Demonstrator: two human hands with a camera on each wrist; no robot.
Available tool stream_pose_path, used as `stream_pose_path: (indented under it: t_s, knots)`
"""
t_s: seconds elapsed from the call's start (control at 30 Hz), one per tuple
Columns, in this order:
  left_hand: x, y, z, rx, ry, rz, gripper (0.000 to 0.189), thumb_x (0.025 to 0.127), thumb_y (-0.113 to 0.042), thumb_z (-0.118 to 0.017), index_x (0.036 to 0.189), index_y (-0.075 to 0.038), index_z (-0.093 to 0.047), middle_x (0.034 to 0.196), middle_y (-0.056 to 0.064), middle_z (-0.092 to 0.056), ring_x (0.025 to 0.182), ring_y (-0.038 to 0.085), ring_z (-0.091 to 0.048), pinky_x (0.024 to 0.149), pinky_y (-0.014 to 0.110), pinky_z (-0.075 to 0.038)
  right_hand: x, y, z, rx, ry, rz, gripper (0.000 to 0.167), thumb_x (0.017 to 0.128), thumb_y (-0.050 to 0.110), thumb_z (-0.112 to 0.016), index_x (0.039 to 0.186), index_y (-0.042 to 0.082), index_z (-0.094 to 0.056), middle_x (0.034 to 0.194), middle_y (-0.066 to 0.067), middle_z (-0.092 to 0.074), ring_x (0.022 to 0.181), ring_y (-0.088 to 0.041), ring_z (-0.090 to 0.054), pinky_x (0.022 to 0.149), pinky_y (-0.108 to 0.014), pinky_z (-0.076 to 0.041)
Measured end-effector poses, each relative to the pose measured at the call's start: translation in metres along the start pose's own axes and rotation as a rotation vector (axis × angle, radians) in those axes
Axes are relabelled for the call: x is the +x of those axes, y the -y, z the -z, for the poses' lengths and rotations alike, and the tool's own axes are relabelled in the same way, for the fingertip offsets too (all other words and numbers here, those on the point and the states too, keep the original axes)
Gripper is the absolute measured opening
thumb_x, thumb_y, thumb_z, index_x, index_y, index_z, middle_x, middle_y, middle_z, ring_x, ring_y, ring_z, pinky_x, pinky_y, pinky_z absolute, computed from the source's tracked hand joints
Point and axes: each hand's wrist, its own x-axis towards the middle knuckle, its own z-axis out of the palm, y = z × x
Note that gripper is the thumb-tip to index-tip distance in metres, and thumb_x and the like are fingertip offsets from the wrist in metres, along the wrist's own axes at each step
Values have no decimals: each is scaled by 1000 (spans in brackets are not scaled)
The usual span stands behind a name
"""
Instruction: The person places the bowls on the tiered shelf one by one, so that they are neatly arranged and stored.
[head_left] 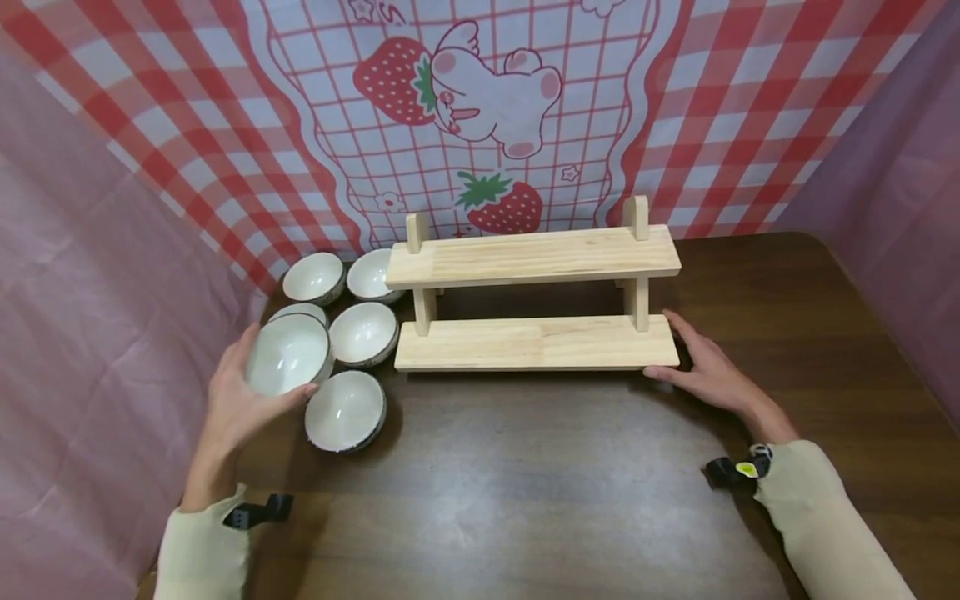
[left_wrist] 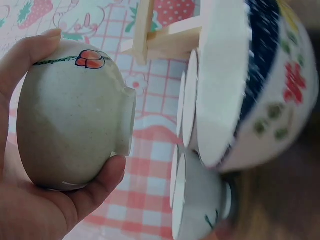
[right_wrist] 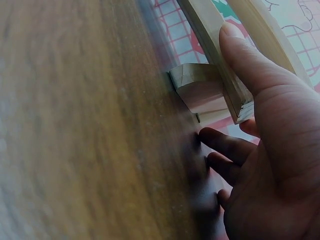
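My left hand (head_left: 238, 404) holds a white bowl (head_left: 288, 354) at the far left, thumb and fingers spread around its sides. In the left wrist view this bowl (left_wrist: 75, 120) is tipped on its side in that view, with an orange flower and a green line near its rim and its foot by the thumb. A two-tier wooden shelf (head_left: 536, 343) stands at the back middle. At the right end of its lower board, my right hand (head_left: 708, 375) grips the corner, thumb along the front edge (right_wrist: 220, 65) and other fingers partly hidden beyond.
Several more bowls stand left of the shelf: a front one (head_left: 347, 412) with a blue band and red flower outside, a middle one (head_left: 364, 335), two at the back (head_left: 313, 279), and one (head_left: 302, 311) partly hidden behind the held bowl. A checked strawberry cloth (head_left: 487, 83) hangs behind.
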Motion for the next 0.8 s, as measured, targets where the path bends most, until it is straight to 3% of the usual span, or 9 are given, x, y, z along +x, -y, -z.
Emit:
stream_pose_path:
  t_s: [0.6, 0.8]
  knots:
    - [12, -54, -19, -38, 48, -154, 110, 60, -27, -90, 154, -6, -36, 150, 29, -41, 132, 45, -43, 103, 63, -38, -2, -4, 0, 17, -13, 15, 104, 89, 38, -74, 161, 7, -5, 164, -29, -19, 146, -51, -24, 110, -75, -25]
    - [17, -71, -26, -43, 95, -169, 112, 62, -30, -90, 156, -9, -33, 153, 27, -39, 134, 43, -41, 105, 64, -38, -1, -5, 0, 22, -14, 15, 104, 89, 38, -74, 161, 8, -7, 163, -28, -20, 146, -50, -25, 111, -74, -25]
